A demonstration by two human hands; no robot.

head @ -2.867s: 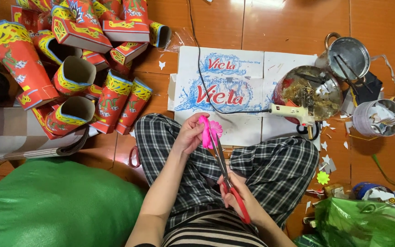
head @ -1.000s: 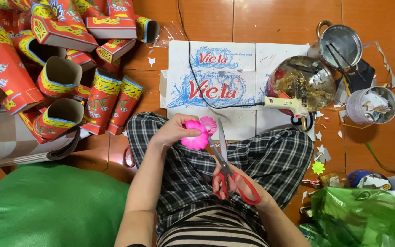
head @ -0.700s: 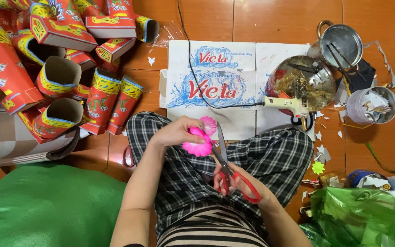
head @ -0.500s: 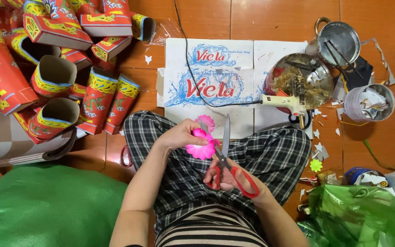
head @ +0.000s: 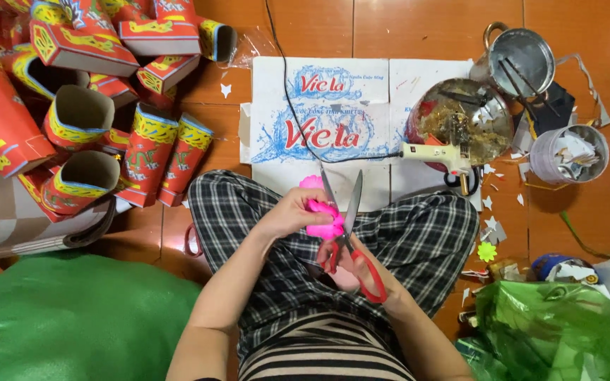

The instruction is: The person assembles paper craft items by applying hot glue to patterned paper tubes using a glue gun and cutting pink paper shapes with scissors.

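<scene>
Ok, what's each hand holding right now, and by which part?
The left hand pinches the pink paper piece by its left edge. The right hand holds the red-handled metal scissors by the handle loops, blades open around the paper.

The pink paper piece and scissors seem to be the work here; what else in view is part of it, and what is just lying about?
In hand:
- pink paper piece, pinched by the left hand
- red-handled scissors, blades open, in the right hand

Lying about:
- glue gun
- red and yellow paper boots
- flattened cardboard box
- metal pot
- green bag
</scene>
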